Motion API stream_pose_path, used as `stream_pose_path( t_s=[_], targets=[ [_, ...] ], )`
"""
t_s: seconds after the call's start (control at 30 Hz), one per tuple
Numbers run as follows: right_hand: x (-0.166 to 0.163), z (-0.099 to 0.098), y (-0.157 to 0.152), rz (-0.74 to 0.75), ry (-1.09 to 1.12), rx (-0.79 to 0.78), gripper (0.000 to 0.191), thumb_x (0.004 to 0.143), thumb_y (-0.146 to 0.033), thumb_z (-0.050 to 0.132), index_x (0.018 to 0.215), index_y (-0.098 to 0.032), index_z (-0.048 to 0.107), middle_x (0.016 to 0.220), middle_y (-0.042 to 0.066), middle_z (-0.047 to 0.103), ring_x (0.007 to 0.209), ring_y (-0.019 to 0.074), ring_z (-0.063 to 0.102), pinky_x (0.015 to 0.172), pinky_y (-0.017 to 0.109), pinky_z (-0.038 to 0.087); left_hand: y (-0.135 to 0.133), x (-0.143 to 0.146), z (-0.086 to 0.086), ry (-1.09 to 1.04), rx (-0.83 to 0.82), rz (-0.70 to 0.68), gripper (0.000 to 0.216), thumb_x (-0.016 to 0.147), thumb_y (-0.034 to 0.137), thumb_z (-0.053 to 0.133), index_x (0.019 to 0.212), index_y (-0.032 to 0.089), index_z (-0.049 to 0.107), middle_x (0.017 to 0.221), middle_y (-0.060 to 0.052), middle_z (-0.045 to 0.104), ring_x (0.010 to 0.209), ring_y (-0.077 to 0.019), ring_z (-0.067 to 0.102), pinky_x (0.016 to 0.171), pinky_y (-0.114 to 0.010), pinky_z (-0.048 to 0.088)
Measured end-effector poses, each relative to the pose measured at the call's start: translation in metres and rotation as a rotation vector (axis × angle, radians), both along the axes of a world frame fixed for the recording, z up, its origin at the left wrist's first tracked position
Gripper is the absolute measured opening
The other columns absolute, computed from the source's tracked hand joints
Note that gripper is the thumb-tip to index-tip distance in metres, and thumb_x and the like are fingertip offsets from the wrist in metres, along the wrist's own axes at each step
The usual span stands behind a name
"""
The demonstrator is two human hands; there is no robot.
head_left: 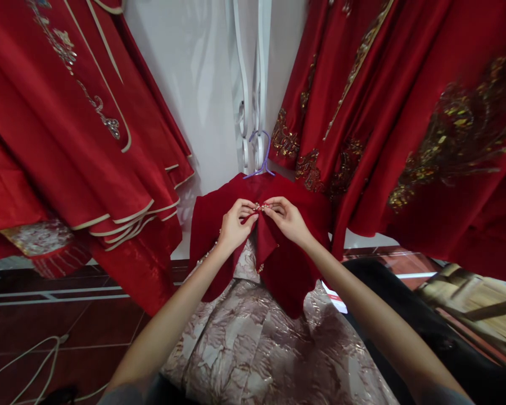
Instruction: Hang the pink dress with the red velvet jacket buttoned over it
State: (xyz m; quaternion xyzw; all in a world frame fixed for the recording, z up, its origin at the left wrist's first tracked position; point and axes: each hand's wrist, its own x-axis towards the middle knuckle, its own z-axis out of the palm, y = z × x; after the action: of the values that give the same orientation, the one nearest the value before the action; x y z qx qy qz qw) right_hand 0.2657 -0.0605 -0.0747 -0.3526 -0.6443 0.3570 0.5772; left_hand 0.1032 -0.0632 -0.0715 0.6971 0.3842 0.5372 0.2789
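Observation:
A short red jacket (pixel 211 211) with gold beaded trim hangs on a purple hanger (pixel 267 151), over a pale pink brocade dress (pixel 236 337). At the jacket's neckline, my left hand (pixel 235 226) pinches one front edge between thumb and fingers. My right hand (pixel 290 220) has its fingers closed on the other front edge, its fingertips nearly meeting the left ones. Between them shows a small beaded closure (pixel 260 207); whether it is fastened is hidden by my fingers. Below, the two fronts fall apart and the right one folds back, showing its lining.
Red gowns with cream piping (pixel 122 185) hang at the left, and red gowns with gold sequins (pixel 438 146) at the right. Behind stands a white panel with scrolled metal (pixel 259 67). A white cable (pixel 50 360) lies on the tiled floor. A black surface (pixel 383 292) is at the right.

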Motion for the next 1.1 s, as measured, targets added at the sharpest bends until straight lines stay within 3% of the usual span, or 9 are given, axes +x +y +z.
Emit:
stream_pose_path(
  t_s=[0.23,0.33,0.5,0.67,1.1],
  targets=[
    [0.001,0.000,0.001,-0.035,-0.043,0.053,0.029,0.078,-0.040,0.066,0.095,-0.019,0.055,0.095,0.005,0.064,0.088,0.0161,0.064,0.084,0.033,0.052,0.002,-0.004,0.006,0.158,0.069,-0.057,0.018,0.079,0.014,0.055,0.095,0.021,0.052,0.092,-0.001,0.061,0.083,-0.0109,0.060,0.072,-0.022,0.048],
    [0.002,-0.003,0.002,-0.054,-0.082,0.071,0.027,0.081,-0.040,0.064,0.096,-0.020,0.054,0.094,0.005,0.065,0.087,0.0162,0.065,0.081,0.032,0.054,0.000,-0.002,0.012,0.196,0.045,-0.067,0.017,0.076,0.016,0.058,0.092,0.021,0.052,0.082,0.001,0.057,0.074,-0.0100,0.057,0.064,-0.020,0.045],
    [0.004,-0.006,0.002,-0.100,-0.079,0.145,0.025,0.084,-0.042,0.061,0.095,-0.020,0.059,0.103,0.006,0.061,0.091,0.0171,0.066,0.084,0.032,0.055,0.000,0.003,0.014,0.257,0.072,0.031,0.014,0.074,0.025,0.064,0.085,0.021,0.055,0.064,0.006,0.048,0.059,-0.0087,0.049,0.060,-0.021,0.042],
    [0.004,-0.008,0.003,-0.150,-0.068,0.188,0.029,0.081,-0.048,0.063,0.092,-0.020,0.065,0.106,0.006,0.055,0.092,0.0174,0.065,0.087,0.032,0.056,0.001,0.007,0.012,0.345,0.155,0.160,0.015,0.076,0.034,0.064,0.081,0.021,0.057,0.068,0.004,0.054,0.059,-0.0096,0.050,0.059,-0.022,0.041],
    [0.009,-0.001,0.001,-0.072,-0.011,0.100,0.032,0.074,-0.047,0.071,0.089,-0.019,0.068,0.099,0.005,0.063,0.089,0.0186,0.068,0.088,0.034,0.056,-0.005,0.009,0.013,0.436,0.212,0.285,0.013,0.074,0.033,0.066,0.080,0.023,0.059,0.072,0.002,0.057,0.062,-0.0117,0.053,0.058,-0.023,0.040]
  ],
)
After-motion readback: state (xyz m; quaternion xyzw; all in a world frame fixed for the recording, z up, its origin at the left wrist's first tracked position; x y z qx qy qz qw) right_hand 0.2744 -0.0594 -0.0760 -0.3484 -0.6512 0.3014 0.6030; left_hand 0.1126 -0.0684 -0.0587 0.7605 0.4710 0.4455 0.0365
